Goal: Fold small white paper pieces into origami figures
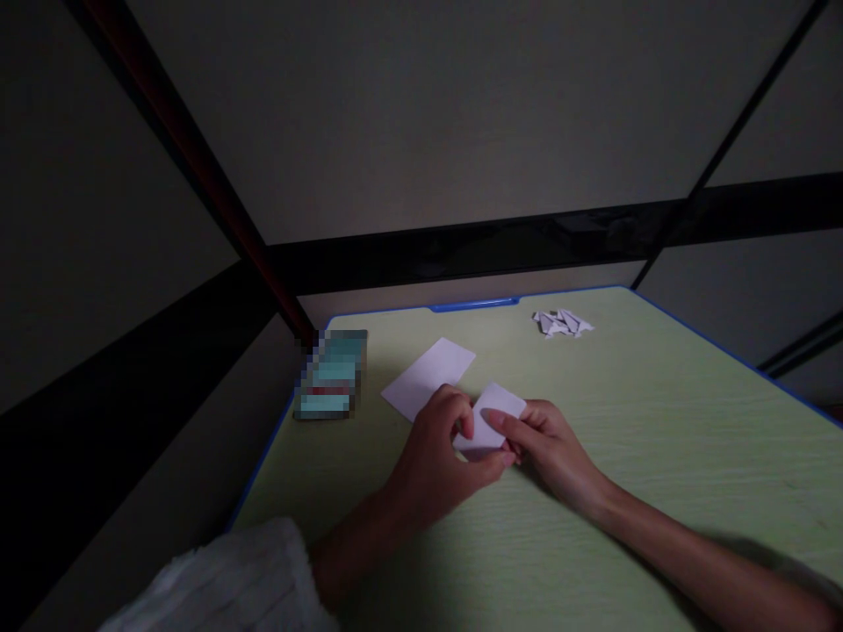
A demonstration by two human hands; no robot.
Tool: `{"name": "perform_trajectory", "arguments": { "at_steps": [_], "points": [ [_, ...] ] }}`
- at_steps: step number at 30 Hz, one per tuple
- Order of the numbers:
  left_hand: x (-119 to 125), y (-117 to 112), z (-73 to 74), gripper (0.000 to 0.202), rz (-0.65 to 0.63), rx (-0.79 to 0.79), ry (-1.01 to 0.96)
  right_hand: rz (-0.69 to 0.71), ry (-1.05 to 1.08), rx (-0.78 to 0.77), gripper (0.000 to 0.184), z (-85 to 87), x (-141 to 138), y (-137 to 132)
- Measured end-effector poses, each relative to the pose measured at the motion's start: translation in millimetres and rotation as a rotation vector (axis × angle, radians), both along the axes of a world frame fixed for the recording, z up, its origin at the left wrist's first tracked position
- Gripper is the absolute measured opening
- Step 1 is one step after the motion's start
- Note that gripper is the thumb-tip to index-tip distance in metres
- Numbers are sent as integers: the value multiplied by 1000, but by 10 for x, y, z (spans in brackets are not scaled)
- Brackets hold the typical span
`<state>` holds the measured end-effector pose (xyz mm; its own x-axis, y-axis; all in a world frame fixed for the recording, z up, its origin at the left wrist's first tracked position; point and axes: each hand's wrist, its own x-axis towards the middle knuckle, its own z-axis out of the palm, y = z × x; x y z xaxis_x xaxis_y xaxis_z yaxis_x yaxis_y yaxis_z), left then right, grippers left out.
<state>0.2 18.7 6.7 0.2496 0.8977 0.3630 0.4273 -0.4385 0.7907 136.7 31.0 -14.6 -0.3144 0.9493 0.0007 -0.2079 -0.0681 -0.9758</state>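
Observation:
A small folded piece of white paper [495, 402] is held above the table between both hands. My right hand [550, 443] pinches it, thumb flat on its upper face and fingers beneath. Around its left and lower edges curls my left hand [441, 439], with the index finger bent against the paper and the thumb reaching along the near edge towards the right fingers. Just beyond the left hand a flat white sheet [428, 373] lies on the table, its near corner hidden by that hand.
The pale green table [659, 421] has a blue rim with a blue handle [475, 305] at the far edge. A blurred-out, teal rectangular object [333, 373] lies at the left. Several folded white paper pieces [562, 323] sit together at the far right. Panelled doors [448, 114] stand behind.

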Motion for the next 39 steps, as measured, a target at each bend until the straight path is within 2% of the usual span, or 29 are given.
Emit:
{"name": "perform_trajectory", "arguments": {
  "at_steps": [5, 11, 20, 28, 39],
  "points": [
    [8, 0, -33, 25, 28, -48, 97, 51, -10, 52, 38, -22, 5, 18],
    [21, -2, -23, 10, -28, -223, 9, 99, 9, 91, 26, 12, 10, -1],
    [23, -18, -21, 19, -174, -386, -260, -25, -48, 144, 34, 75, -13, 4],
    [18, 19, -27, 22, -157, -550, -392, -59, -63, 123, 33, 66, 0, 14],
    [-3, 78, -37, 24, -177, -555, -477, -83, -98, 123, 35, 61, 1, 21]
  ]
}}
